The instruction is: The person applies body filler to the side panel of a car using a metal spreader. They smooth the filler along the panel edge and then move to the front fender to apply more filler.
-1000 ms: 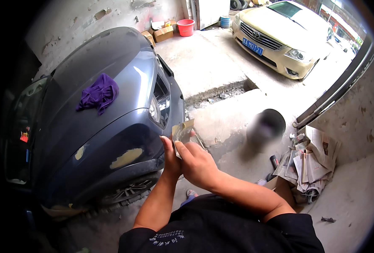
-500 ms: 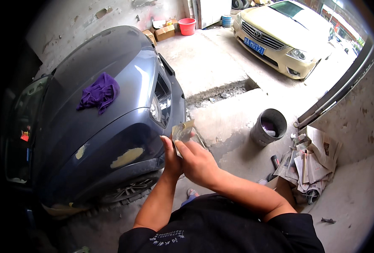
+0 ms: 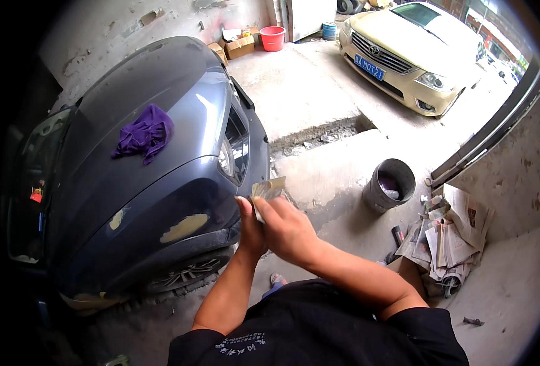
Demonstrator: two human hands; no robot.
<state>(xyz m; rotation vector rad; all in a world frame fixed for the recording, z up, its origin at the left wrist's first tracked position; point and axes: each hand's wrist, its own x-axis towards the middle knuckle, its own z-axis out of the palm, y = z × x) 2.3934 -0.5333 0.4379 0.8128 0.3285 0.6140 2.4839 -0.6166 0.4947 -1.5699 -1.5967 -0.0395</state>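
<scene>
In front of my chest my two hands meet around a thin, flat yellowish-grey plate [image 3: 270,185] with a smeared surface; its exact kind is unclear. My left hand [image 3: 253,235] is closed at its lower left side, thumb pointing up, with the other fingers hidden. Across the plate's near side lies my right hand [image 3: 291,232], fingers bent and pressed together on it, slightly blurred. Just left of them stands a dark blue car [image 3: 178,177]. Its fender carries a large beige patch [image 3: 184,227] and a smaller beige patch [image 3: 117,219].
A purple cloth [image 3: 143,134] lies on the car's hood. To the right are a dark bucket [image 3: 376,198] with something purple inside, a heap of newspapers [image 3: 456,241] and a cardboard box [image 3: 408,274]. Farther off stand a cream car [image 3: 404,55] and a red bucket [image 3: 272,39].
Both hands and the plate have shifted slightly to the right and down. The right fingers have moved over the plate's face, covering more of it. The cars and cloth have stayed put.
</scene>
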